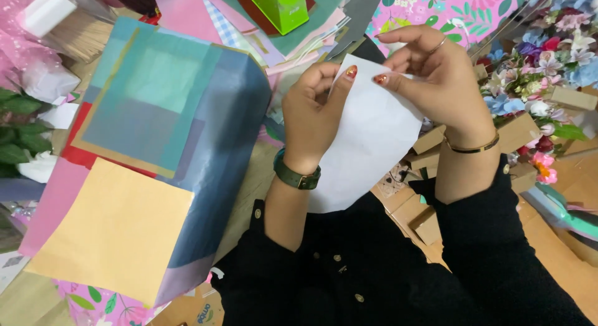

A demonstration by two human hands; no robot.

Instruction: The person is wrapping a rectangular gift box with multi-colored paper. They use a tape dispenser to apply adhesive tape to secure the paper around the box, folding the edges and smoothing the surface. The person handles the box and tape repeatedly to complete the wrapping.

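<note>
A white sheet of paper [367, 145] hangs in front of me, held up at its top edge. My left hand [311, 114] pinches its upper left corner, with a green watch on the wrist. My right hand [436, 76] pinches the top edge just to the right, fingertips almost touching the left hand's; it wears a ring and a thin gold bangle. Both sleeves are black.
A stack of coloured paper sheets lies at left: blue-grey [230, 151], teal [162, 70], orange-yellow [118, 226], pink [56, 201]. A green box [280, 8] stands at the top. Artificial flowers [542, 70] and small cardboard boxes [430, 220] sit at right. Green leaves [15, 126] lie at far left.
</note>
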